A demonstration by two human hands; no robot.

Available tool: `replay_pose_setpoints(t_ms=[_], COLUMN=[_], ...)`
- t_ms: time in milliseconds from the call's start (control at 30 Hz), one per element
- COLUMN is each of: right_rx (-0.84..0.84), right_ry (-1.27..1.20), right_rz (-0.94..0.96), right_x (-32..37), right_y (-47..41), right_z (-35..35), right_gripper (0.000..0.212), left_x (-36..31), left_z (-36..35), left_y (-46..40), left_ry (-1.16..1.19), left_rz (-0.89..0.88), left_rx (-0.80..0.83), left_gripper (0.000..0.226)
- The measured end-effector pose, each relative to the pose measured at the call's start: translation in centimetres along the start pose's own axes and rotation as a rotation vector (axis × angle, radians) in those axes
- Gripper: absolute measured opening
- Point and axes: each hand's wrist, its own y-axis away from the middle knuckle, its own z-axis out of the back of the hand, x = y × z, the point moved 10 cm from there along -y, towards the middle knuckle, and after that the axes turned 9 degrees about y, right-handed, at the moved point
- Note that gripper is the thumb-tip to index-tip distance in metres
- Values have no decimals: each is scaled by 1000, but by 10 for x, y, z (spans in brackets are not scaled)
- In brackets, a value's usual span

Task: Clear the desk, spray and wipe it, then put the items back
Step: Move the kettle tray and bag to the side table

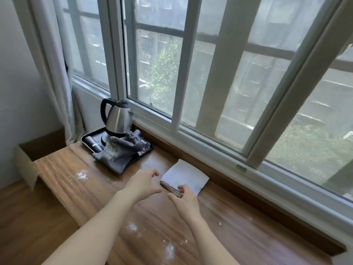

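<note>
The desk (99, 190), a long wooden top, ran along the window (191, 73). White powdery patches (82, 175) lay on it at the left, w/ more near the bottom centre.

Right hand (183, 197): fingers were curled down onto the near corner of a thin dark-edged pad or book (171, 188), thumb on the near side, so the corner sat pinched betw. thumb and fingertips. The item lay flat on the desk, or close to it; whether it was lifted could not be told. A folded white cloth (186, 177) lay on top of it and covered most of it, extending away from the hand toward the window. Only the item's left edge and near corner showed.

Left hand (144, 183): held above the desk just left of the cloth, fingers loosely spread and slightly bent, gripping nothing. Its fingertips pointed toward the cloth's left edge, apart from it. A ring showed on one finger.

Far left end of desk: a black tray (87, 137) carried a steel kettle (118, 117) w/ black handle, upright on its base. A grey fabric bag (114, 156) w/ printed lettering lay partly on the tray's front and overhung onto the desk. A dark cylindrical item (93, 144) lay on the tray's left side; a clear glass (146, 145) lay on its side at the right. The tray stood well apart from both hands.

A pale curtain (55, 73) hung at the window's left.
</note>
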Motion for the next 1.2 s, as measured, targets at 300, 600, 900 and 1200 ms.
replay_pose_setpoints(t_ms=[300, 600, 900, 1200], right_rx=[19, -42, -112, -130], right_ry=[8, 10, -54, -77], right_rz=[10, -24, -115, -158], right_x=[49, 121, 179, 190], right_y=[-52, -83, -96, -123], right_z=[-28, -78, -133, -152], right_gripper=[58, 64, 62, 59], left_x=[41, 104, 180, 213], left_z=[33, 100, 170, 193], left_y=[-51, -97, -128, -165], left_ry=[11, 103, 73, 5], left_rz=[-19, -80, -90, -80], left_rx=[-10, 2, 34, 16], left_gripper=[61, 63, 66, 73])
